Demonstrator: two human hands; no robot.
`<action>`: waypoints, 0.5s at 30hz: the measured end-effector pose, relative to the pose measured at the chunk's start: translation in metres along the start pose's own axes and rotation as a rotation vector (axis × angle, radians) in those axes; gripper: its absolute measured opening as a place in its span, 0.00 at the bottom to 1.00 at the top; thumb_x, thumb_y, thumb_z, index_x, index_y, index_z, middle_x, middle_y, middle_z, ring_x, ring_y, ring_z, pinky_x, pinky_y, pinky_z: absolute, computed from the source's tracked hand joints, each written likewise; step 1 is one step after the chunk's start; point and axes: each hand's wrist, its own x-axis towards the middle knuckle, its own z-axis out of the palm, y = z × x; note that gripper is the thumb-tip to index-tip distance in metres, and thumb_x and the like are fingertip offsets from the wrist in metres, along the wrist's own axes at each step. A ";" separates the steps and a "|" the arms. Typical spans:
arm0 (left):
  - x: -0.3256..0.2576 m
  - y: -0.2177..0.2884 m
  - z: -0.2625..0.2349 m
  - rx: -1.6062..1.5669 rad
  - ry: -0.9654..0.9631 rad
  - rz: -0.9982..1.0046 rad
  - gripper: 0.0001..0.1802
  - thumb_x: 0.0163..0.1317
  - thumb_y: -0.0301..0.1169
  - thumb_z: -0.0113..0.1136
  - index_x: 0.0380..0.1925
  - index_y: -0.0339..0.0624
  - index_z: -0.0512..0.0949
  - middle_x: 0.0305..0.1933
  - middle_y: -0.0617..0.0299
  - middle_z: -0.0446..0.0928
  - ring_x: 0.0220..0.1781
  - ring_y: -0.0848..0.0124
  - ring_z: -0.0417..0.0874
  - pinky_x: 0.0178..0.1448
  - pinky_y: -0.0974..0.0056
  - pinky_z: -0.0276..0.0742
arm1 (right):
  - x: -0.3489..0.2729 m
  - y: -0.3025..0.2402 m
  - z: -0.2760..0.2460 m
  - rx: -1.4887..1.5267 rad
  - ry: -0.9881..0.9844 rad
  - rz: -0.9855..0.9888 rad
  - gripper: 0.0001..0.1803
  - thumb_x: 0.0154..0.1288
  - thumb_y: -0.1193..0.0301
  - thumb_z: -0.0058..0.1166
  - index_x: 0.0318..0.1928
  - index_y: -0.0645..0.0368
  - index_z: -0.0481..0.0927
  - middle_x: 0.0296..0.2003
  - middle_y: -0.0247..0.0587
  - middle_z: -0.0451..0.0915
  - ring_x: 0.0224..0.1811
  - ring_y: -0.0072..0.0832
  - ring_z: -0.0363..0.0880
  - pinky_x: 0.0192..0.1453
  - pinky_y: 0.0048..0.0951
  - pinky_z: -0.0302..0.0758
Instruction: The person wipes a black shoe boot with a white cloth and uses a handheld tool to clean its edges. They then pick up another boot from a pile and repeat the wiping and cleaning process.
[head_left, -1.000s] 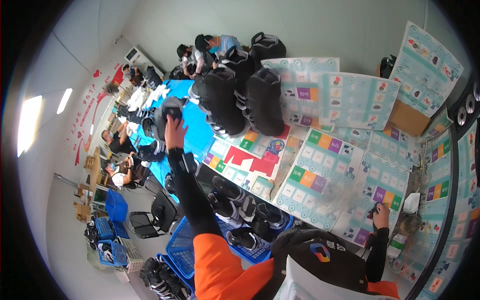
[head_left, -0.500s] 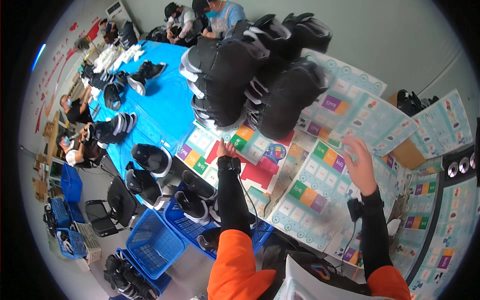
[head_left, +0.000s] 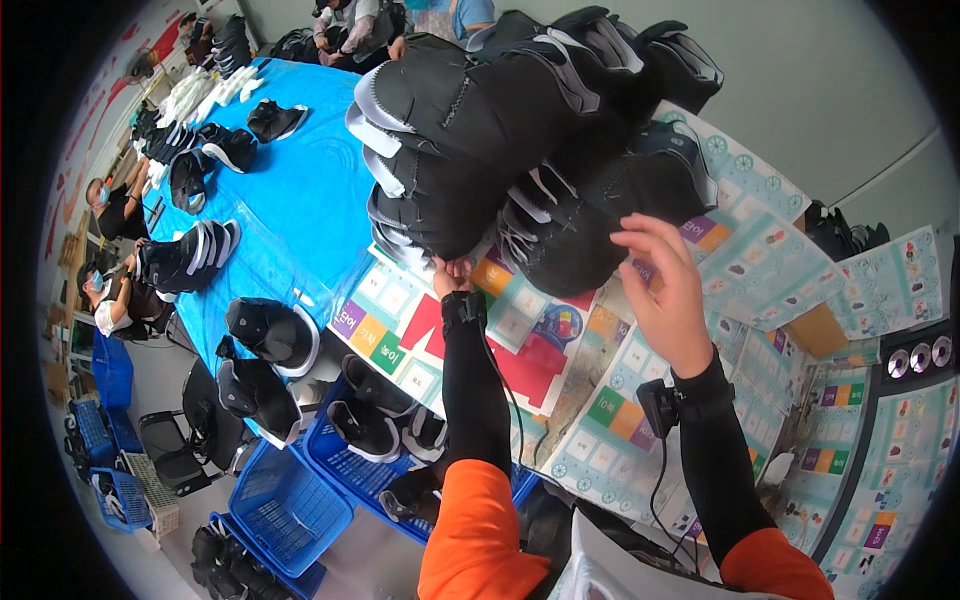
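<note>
Two tall nested stacks of black shoe uppers with grey linings stand on the sheet-covered table: the left stack and the right stack. At the bottom edge of the left stack, my left hand has its fingers bent against the lowest upper; the fingertips are partly hidden. My right hand is raised, fingers apart and empty, just in front of the right stack. Under my left hand lies a printed sheet with red, green and purple patches.
A blue-covered table on the left bears more shoes. Blue baskets stand below it, one holding shoes beside my left arm. An office chair is at the left. Several people sit around the far table. Printed boards stand at right.
My left hand has come up against the base of the left stack. My right hand has moved left and forward, closer to the right stack. The view has shifted slightly.
</note>
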 end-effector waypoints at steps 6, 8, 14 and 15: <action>-0.011 -0.018 0.002 0.026 -0.146 0.037 0.29 0.70 0.56 0.59 0.61 0.48 0.74 0.55 0.67 0.80 0.55 0.67 0.79 0.62 0.48 0.76 | 0.015 0.003 0.003 -0.025 0.030 -0.055 0.16 0.63 0.81 0.55 0.52 0.61 0.81 0.59 0.44 0.75 0.58 0.40 0.77 0.59 0.34 0.77; -0.004 0.003 -0.010 0.014 -0.279 0.019 0.25 0.73 0.52 0.56 0.60 0.48 0.75 0.52 0.66 0.81 0.53 0.69 0.80 0.63 0.48 0.76 | 0.027 -0.006 0.017 0.006 0.051 -0.088 0.17 0.63 0.81 0.55 0.53 0.61 0.80 0.59 0.45 0.75 0.59 0.41 0.77 0.60 0.35 0.77; -0.014 0.003 -0.021 -0.007 -0.142 0.048 0.20 0.73 0.51 0.57 0.53 0.50 0.78 0.44 0.68 0.84 0.47 0.67 0.83 0.57 0.49 0.78 | 0.073 -0.013 0.051 -0.190 0.184 -0.278 0.33 0.61 0.78 0.59 0.66 0.67 0.65 0.69 0.56 0.63 0.71 0.55 0.64 0.74 0.46 0.64; -0.012 0.013 -0.037 0.000 -0.136 0.069 0.20 0.73 0.51 0.57 0.53 0.50 0.78 0.44 0.68 0.84 0.47 0.67 0.83 0.57 0.49 0.78 | 0.082 -0.011 0.065 -0.199 0.216 -0.282 0.35 0.61 0.77 0.61 0.67 0.69 0.63 0.71 0.58 0.61 0.72 0.56 0.63 0.76 0.46 0.62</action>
